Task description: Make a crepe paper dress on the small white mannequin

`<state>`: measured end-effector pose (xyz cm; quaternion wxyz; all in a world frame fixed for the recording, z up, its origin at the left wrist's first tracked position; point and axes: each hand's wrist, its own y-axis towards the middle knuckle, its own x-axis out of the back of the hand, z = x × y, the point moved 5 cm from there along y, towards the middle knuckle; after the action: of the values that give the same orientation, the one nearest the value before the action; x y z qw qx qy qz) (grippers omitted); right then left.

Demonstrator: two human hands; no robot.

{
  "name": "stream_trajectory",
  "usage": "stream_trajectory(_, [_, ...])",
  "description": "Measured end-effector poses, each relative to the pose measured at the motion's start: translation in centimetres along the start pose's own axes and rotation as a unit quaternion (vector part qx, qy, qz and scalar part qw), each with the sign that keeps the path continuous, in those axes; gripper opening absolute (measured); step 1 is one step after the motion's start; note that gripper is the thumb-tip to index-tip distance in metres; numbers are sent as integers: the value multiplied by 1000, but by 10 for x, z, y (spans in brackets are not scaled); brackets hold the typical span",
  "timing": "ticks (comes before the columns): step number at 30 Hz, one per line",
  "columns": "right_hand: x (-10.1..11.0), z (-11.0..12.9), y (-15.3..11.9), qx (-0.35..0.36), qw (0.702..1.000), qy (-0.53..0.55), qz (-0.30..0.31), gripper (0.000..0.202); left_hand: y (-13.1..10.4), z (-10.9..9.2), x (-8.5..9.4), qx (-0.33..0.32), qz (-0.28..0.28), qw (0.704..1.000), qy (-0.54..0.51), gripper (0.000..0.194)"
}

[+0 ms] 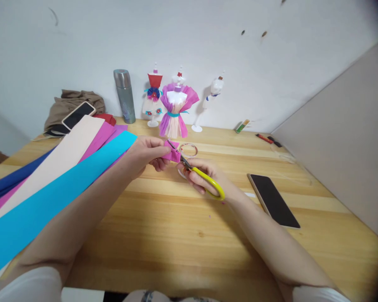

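Observation:
Above the middle of the table, my left hand (151, 153) is closed on a small piece of magenta crepe paper (174, 153), pinched between thumb and fingers. My right hand (203, 173) grips yellow-handled scissors (211, 181), whose blades point up and left across the paper. Whether the blades are cutting through it I cannot tell. Just behind the hands lies a roll of tape (189, 149). A second ring shows partly under my right hand.
Long paper strips, the nearest a blue one (66, 188), lie under and beside my left arm. Small mannequins in paper dresses (177, 111) stand by the wall, with a thermos (125, 98) to their left. A phone (272, 199) and a glue stick (242, 126) lie at right.

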<state>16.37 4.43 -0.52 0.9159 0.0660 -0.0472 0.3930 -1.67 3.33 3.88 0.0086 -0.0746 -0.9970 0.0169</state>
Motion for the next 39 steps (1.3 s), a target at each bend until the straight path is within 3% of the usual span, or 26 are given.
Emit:
stream_trajectory(6, [-3,3,2,34,999,2,26,48,-2,1,-4,2,12,1000,7,21])
stream_trajectory(15, [-5,3,4,44,999,2,17,50,5,8,-3,-3,29,999,22,25])
stream_trajectory(39, [-5,3,3,58,998,19,26,47,0,1,-5,-3,20,1000,15,18])
